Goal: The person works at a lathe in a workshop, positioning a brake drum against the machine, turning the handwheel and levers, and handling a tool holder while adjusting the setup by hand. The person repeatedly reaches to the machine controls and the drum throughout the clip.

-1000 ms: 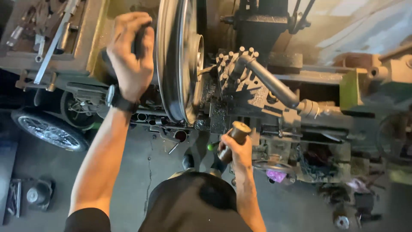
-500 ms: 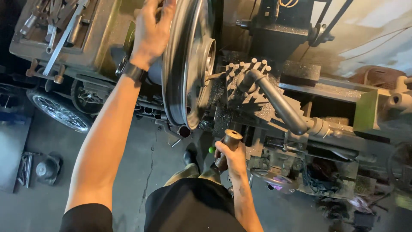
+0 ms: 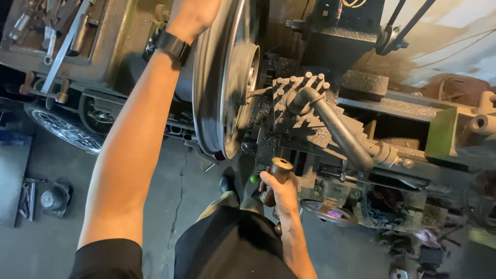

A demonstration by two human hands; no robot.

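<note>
1. Clearly a turning job at a lathe [image 3: 361,103]: a large metal wheel rim [image 3: 222,77] sits edge-on in the machine, its polished face just left of the tool post [image 3: 302,95].
2. Left hand [image 3: 191,15] is at the top edge of the frame, laid on the upper part of the rim – its fingers are cut off by the frame, so I cannot tell whether it grips or only rests. A dark watch [image 3: 173,45] sits on that wrist.
3. Right hand [image 3: 279,188] is closed around a brown wooden handle [image 3: 279,170] at the front of the carriage, just above a small handwheel [image 3: 328,211].
4. By my reading, the step in hand is setting or checking the rim by hand while the other hand feeds the handle. A next move would call for a steady, slow turn of the handle, with fingers clear of the rim's edge.
5. Against the earlier frames, the left hand has climbed from the rim's side to its top, and the view has shifted closer; the right hand stays on the handle.
6. On the floor lie a spoked wheel [image 3: 62,129] and a few tools [image 3: 28,199].
</note>
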